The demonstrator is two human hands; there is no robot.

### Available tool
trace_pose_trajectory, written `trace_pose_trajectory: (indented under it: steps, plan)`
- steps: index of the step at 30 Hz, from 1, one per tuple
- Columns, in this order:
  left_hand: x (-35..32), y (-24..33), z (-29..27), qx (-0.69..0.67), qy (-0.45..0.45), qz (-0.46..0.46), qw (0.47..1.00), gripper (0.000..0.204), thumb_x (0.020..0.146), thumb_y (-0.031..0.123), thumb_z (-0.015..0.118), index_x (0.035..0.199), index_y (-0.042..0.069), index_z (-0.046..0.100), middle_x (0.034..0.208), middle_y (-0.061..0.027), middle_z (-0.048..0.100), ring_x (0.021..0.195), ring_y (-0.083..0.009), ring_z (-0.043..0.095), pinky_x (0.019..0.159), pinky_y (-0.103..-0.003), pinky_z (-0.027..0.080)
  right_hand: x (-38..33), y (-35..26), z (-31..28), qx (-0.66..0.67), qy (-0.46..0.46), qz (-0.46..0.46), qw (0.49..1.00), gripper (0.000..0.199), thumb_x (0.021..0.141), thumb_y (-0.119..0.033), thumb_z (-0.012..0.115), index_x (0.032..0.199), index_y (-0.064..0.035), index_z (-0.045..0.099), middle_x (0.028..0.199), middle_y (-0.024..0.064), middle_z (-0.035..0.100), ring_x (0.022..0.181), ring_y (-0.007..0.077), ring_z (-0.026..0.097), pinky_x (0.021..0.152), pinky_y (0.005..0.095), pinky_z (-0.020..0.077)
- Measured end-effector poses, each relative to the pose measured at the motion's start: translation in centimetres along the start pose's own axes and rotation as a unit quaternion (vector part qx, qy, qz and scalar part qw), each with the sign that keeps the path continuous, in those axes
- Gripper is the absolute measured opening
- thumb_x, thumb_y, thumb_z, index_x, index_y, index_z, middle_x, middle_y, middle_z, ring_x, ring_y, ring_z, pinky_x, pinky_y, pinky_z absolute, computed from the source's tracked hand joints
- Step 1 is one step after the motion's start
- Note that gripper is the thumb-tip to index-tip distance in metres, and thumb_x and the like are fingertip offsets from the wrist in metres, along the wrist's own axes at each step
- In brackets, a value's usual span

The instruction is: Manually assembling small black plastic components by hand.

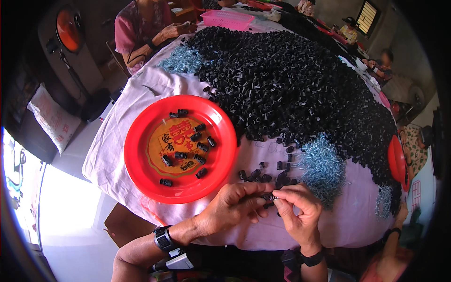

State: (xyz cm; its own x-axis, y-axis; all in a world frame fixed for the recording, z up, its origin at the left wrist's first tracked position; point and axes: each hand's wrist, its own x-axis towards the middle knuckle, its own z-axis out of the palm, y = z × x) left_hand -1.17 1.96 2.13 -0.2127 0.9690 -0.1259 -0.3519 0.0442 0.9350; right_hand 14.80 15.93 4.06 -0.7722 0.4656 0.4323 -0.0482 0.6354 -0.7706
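Observation:
My left hand (232,204) and my right hand (297,211) meet at the near edge of a table draped in a pale lilac cloth (155,84). Both pinch a small black plastic part (268,197) between their fingertips; whether a screw is in it cannot be made out. Just beyond them lie a few loose black parts (265,176). A heap of silvery-blue screws (324,167) sits to the right of my hands. To the left, a red round plate (141,155) holds several black parts.
A huge mound of black parts (291,80) covers the far half of the table. Another screw heap (184,60), a pink basket (228,19) and a second red plate (396,160) lie around it. Other people sit at the far and right sides.

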Motion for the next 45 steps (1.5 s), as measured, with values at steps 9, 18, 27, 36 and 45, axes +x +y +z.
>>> trace_pose_trajectory:
  steps: [9,18,27,36,45]
  plan:
    - [-0.6,-0.7,-0.1,0.039,0.02,-0.007,0.999,0.028,0.105,0.011,0.063,0.13,-0.002,0.063,0.097,-0.0054,0.073,0.084,-0.0099,0.071,0.073,-0.026,0.06,0.5,-0.6,0.3,-0.099,-0.014,-0.074,0.992,0.02,0.085,0.001,0.079,0.104,-0.0052,0.078,0.091,0.0079,0.074,0.08,0.0234,0.066,0.07,0.033,0.0533]
    - [-0.8,-0.7,-0.3,0.065,0.024,0.0,0.998,0.029,0.105,0.012,0.064,0.129,-0.003,0.062,0.095,-0.0069,0.073,0.085,-0.0115,0.073,0.068,-0.026,0.061,0.8,-0.6,0.4,-0.14,-0.052,-0.108,0.983,0.025,0.085,0.0,0.077,0.109,-0.0071,0.078,0.093,0.0071,0.071,0.078,0.0232,0.063,0.067,0.0328,0.0519]
    - [-0.7,-0.9,-0.9,-0.06,-0.029,-0.033,0.997,0.028,0.108,0.015,0.06,0.13,-0.002,0.061,0.106,-0.0055,0.072,0.09,-0.0112,0.072,0.067,-0.023,0.058,0.4,-1.2,0.3,-0.239,-0.081,-0.15,0.956,0.045,0.082,0.004,0.073,0.125,-0.0106,0.075,0.098,0.007,0.067,0.078,0.0243,0.059,0.064,0.0351,0.0513]
    - [-0.7,-1.2,-1.1,-0.11,-0.063,-0.022,0.992,0.026,0.109,0.017,0.058,0.129,0.0,0.062,0.109,-0.0039,0.071,0.087,-0.0079,0.07,0.064,-0.021,0.053,2.0,-2.4,-0.1,-0.2,-0.113,-0.129,0.965,0.041,0.083,0.001,0.074,0.123,-0.0075,0.075,0.105,0.0099,0.069,0.082,0.0252,0.061,0.067,0.0351,0.0527]
    - [-0.8,-1.1,-1.0,-0.124,-0.054,-0.031,0.99,0.023,0.109,0.017,0.058,0.126,0.003,0.062,0.109,-0.0028,0.07,0.086,-0.0074,0.07,0.064,-0.021,0.052,3.7,-1.7,-1.1,-0.2,-0.059,-0.075,0.975,0.025,0.088,0.002,0.07,0.111,-0.0008,0.077,0.103,0.0131,0.071,0.084,0.0271,0.065,0.075,0.0364,0.0534]
